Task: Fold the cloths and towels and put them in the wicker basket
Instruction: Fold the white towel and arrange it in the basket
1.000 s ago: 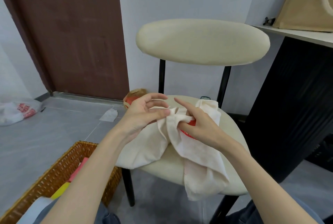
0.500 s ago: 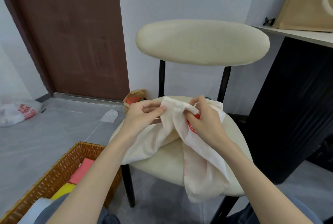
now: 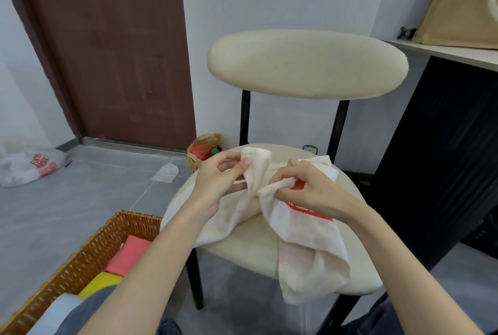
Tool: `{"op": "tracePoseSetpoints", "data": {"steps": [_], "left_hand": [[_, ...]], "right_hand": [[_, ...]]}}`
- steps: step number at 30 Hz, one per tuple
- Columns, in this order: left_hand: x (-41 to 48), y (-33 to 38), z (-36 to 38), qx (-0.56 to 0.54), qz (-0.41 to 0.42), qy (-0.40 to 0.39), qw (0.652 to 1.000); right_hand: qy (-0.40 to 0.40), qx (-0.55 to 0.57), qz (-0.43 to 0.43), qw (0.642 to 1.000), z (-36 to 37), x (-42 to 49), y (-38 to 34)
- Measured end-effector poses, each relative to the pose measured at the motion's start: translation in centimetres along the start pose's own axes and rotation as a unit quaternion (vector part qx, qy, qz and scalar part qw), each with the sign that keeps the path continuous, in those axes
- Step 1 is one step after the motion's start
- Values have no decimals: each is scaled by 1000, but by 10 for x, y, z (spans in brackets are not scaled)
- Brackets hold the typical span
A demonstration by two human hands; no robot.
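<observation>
Now: get the towel's corners sorted before the fold

The cream towel (image 3: 304, 235) w/ red print lies bunched and twisted on the chair seat (image 3: 250, 256), one end drooping over the front edge. Prob. the step in hand is straightening it for the 1st fold. To do it well: work each hand along the hem to a true corner and pull the two apart till the twist drops out. Then lay it flat on the seat & bring edge to edge; folded while roped up, it'd likely make a lumpy bundle.

Left hand (image 3: 215, 178): thumb & forefinger pinch a raised end of the towel, other fingers loosely curled. Right hand (image 3: 310, 189): curled, gripping a bunched hem just beside the red print. The hands are near each other, not touching.

The wicker basket (image 3: 89, 248) sits on the floor (image 3: 67, 200) at lower left, already holding a pink cloth (image 3: 133, 252) & a yellow cloth (image 3: 98, 284).
</observation>
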State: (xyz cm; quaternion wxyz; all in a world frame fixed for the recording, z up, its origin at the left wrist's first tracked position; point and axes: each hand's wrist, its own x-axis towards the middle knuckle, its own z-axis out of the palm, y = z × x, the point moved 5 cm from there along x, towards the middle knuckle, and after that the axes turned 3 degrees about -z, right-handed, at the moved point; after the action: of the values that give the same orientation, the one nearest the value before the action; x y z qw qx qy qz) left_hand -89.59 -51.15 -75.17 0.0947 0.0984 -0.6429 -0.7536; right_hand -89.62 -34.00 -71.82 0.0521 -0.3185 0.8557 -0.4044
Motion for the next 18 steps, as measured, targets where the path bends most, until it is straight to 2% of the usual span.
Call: {"op": "tracePoseSetpoints", "data": {"steps": [7,13,16,18], "left_hand": [[0,-3,1,-68,-27,-2,997],[-7,-6,15,-61,-37,-66,995],[-10,-8,24,-81,-51,-95,991],[-13,-8,29,-114,-61,-105,986]], "right_hand": [[-27,27,9,999,-2,-3,3],[83,113,-31,990,-8,3,-2],[132,148,-17,980,-7,5,1],[170,131,0,977,-6,8,6]]}}
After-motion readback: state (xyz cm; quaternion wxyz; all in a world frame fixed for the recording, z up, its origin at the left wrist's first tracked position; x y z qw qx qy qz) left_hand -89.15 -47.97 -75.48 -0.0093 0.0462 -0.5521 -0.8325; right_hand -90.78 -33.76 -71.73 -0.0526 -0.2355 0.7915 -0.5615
